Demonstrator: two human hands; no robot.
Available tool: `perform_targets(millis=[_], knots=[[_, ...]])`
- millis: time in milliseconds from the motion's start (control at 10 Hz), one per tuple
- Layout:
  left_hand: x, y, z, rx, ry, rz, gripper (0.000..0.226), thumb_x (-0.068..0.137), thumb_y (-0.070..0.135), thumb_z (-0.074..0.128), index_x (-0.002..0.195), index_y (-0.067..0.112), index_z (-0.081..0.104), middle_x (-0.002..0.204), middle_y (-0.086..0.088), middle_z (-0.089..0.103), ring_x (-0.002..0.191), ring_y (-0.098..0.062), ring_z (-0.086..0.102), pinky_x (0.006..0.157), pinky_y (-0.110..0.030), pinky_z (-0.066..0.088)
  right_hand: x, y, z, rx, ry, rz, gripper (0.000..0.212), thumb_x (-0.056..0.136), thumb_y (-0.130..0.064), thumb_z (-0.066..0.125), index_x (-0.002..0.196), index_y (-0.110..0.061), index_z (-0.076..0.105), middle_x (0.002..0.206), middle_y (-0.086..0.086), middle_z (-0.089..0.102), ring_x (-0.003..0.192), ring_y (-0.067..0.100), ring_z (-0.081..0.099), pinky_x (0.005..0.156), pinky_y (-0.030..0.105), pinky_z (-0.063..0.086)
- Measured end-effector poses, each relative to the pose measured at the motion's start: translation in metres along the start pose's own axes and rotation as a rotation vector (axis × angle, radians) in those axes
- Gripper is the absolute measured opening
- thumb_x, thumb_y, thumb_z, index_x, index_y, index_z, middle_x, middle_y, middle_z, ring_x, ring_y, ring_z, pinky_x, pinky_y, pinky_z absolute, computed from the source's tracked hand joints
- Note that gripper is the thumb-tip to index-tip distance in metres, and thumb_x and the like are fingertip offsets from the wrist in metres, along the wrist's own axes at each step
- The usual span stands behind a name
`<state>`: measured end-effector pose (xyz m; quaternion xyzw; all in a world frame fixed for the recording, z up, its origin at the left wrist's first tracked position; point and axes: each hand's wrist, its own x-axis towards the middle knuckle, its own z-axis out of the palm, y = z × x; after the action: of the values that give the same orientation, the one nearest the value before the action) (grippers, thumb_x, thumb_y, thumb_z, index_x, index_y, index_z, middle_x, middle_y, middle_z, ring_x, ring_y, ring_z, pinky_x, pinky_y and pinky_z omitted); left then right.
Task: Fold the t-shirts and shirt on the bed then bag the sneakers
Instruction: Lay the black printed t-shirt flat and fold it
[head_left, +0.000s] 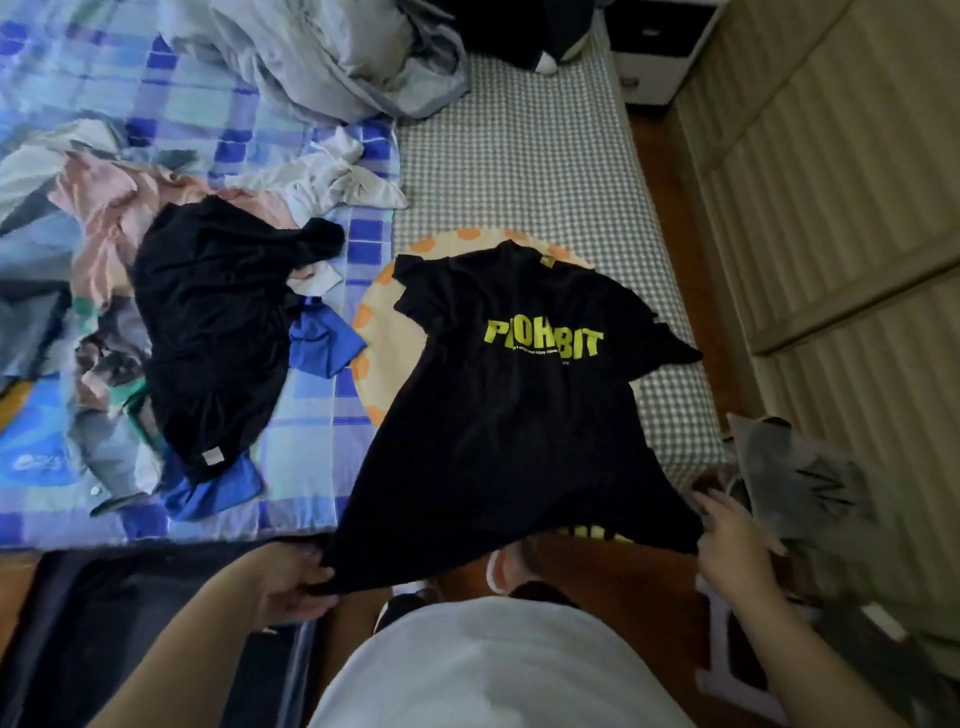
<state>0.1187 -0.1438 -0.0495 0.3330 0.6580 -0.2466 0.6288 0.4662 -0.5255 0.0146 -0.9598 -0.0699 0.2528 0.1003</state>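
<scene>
I have the black tee (509, 415) spread print-up across the near corner of the bed (545, 171), its collar and shoulders lying on a round orange-spotted cushion (382, 332) and its hem pulled off the mattress edge toward me. My left hand (296, 584) pinches the left hem corner, fingers curled round the cloth; my right hand (727, 535) has the right hem corner, though the blur leaves me unsure how firm that grip is. The hem hangs in the air between the two hands, so the first risk I see is sag: if either hand lets go early, I judge the lower half slides off the bed to the floor. The right sleeve (670, 343) lies crumpled near the bed's right edge, and a fold made over it would trap the crease. The cushion under the chest is uneven ground, so a fold pressed there may come out crooked. Just left of the tee lies a second black garment (218, 332) on top of blue cloth (324, 343), with a heap of pink and grey clothes (93, 218) beyond it; a wide sweep of my left hand could drag those into the work. A grey bag (800, 483) sits near my right hand, off the bed's corner, and I can't make out the sneakers clearly from here, so I leave them out of my plans for now.
</scene>
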Motion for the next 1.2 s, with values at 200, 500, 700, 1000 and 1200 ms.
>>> perform_targets(millis=[200,500,700,1000,1200], knots=[[-0.01,0.02,-0.005,0.105,-0.022,-0.005,0.011,0.093,-0.003,0.061,0.082,-0.006,0.061,0.049,-0.012,0.057,0.024,-0.013,0.048,0.028,-0.016,0.037,-0.05,0.052,0.036,0.367,0.065,0.637,0.035,0.097,0.005,0.052,0.132,0.003,0.052,0.107,0.028,0.063,0.095,0.043,0.062,0.081,0.049,0.055],[0.046,0.025,-0.063,-0.291,0.212,0.152,0.007,0.104,0.003,0.05,0.101,0.0,0.056,0.095,-0.022,0.058,0.071,-0.036,0.062,0.04,-0.039,0.057,-0.066,0.08,0.083,0.993,-0.151,1.027,0.03,0.099,-0.004,0.058,0.128,0.005,0.053,0.119,0.025,0.058,0.08,0.034,0.054,0.069,0.044,0.051],[-0.028,0.064,-0.027,-0.391,0.108,0.094,0.017,0.106,0.001,0.036,0.113,-0.004,0.051,0.093,-0.026,0.055,0.079,-0.037,0.055,0.056,-0.043,0.06,-0.044,-0.001,0.038,1.364,-0.201,1.126,0.04,0.108,-0.008,0.04,0.147,0.0,0.041,0.142,0.024,0.05,0.133,0.041,0.049,0.084,0.047,0.053],[-0.235,0.417,-0.037,-0.555,-0.114,0.973,0.018,0.103,0.009,0.041,0.095,0.014,0.056,0.081,0.0,0.075,0.095,-0.016,0.067,0.068,-0.028,0.058,0.137,-0.185,-0.296,2.022,0.07,0.176,0.04,0.108,-0.011,0.034,0.146,-0.004,0.044,0.152,0.015,0.045,0.135,0.029,0.049,0.091,0.043,0.049],[-0.464,0.472,-0.012,-0.655,-0.37,1.311,0.037,0.106,0.001,0.029,0.093,0.018,0.059,0.072,-0.005,0.072,0.073,-0.017,0.067,0.053,-0.021,0.051,0.085,-0.261,-0.47,2.188,0.175,-0.315,0.025,0.11,-0.013,0.032,0.096,-0.006,0.051,0.106,0.012,0.064,0.073,0.021,0.073,0.054,0.04,0.06]])
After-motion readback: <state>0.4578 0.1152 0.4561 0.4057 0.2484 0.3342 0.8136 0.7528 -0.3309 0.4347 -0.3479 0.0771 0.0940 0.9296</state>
